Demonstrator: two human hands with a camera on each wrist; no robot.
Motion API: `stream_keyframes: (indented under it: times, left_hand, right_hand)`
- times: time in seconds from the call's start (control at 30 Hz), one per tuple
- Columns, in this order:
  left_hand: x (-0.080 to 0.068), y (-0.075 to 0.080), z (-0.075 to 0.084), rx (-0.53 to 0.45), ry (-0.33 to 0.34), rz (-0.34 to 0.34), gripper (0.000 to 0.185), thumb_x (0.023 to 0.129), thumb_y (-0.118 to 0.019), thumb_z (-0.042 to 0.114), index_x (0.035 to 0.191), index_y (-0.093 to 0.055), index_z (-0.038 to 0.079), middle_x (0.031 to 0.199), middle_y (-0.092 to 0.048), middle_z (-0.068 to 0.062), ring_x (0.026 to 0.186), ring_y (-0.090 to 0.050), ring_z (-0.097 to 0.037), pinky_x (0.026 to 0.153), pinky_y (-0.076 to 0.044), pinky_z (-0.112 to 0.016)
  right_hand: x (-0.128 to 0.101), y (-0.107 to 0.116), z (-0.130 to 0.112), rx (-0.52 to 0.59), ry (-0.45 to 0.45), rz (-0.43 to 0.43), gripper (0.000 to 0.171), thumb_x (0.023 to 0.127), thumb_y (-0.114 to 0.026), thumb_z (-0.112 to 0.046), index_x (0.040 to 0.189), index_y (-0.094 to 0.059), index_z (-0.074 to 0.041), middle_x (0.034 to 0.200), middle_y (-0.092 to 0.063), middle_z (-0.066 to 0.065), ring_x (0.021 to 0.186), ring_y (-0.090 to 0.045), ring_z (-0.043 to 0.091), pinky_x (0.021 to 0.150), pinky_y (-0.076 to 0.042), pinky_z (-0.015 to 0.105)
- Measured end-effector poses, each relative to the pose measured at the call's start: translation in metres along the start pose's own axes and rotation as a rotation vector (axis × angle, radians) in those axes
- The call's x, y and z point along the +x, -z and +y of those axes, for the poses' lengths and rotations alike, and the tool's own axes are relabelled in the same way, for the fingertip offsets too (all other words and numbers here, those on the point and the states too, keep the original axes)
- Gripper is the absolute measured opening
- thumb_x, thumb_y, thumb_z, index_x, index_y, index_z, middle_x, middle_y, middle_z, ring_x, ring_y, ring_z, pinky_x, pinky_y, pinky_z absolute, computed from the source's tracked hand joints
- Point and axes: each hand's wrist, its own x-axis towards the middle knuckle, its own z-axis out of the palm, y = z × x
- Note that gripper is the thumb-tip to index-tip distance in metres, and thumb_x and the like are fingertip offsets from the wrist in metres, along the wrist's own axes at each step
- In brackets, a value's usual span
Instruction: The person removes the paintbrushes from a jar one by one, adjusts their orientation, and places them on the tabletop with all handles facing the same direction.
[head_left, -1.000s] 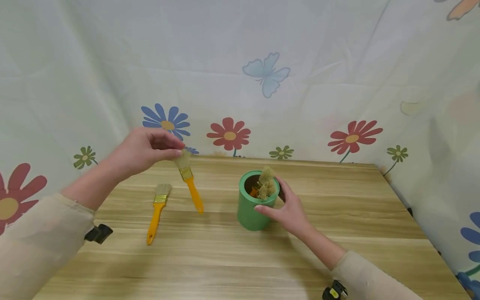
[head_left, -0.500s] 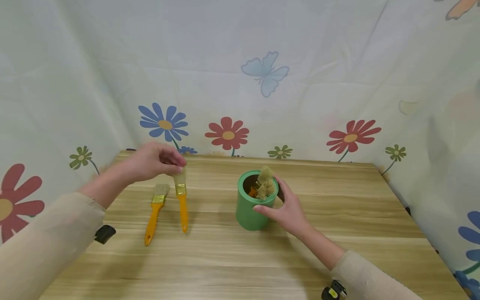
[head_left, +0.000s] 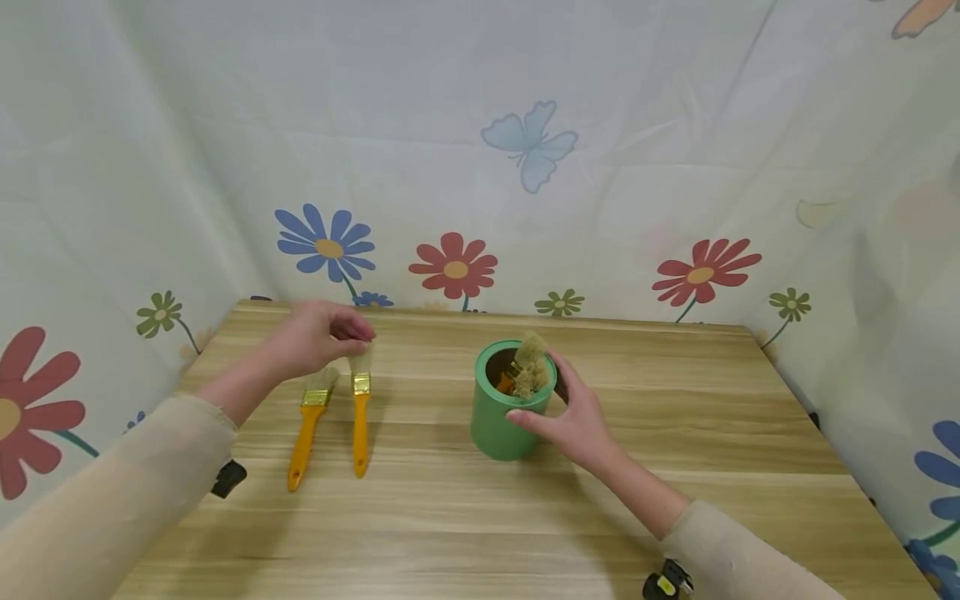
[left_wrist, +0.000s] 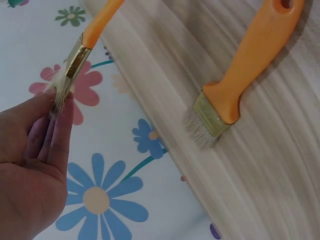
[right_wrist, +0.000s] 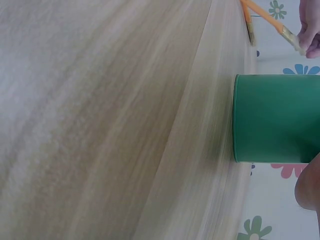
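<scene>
Left hand [head_left: 311,337] fingers pinching a brush [head_left: 361,408] by its bristles; right hand [head_left: 577,421] fingers curling round the green cup [head_left: 498,421].

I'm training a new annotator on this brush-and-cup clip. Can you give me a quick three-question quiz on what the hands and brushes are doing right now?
1. True or false: the left hand pinches a brush by its bristles.
2. What does the right hand grip? A) a loose brush B) the green cup C) the cloth backdrop
3. Fill in: beside the pinched brush, a second brush lies flat on the ______.

Key
1. True: the fingertips pinch the bristle end, and the orange handle points away from the hand.
2. B: the fingers wrap the cup's side, and more brushes stand inside it.
3. Table, to the left of the pinched brush.
</scene>
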Motion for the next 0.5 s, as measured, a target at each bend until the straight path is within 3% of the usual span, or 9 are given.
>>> stream_keyframes:
  times: [0.5]
  left_hand:
    - [0.008,-0.034,-0.029,0.073,-0.020,0.045,0.010,0.096,-0.079,0.003,0.106,-0.080,0.006,0.096,-0.078,-0.003,0.087,-0.071,-0.019,0.082,-0.064,-0.041]
  right_hand:
    - [0.000,0.001,0.000,-0.013,-0.004,0.004,0.100,0.083,-0.096,-0.026,0.164,-0.039,-0.012,0.160,-0.051,0.012,0.151,-0.047,0.033,0.123,-0.039,0.051]
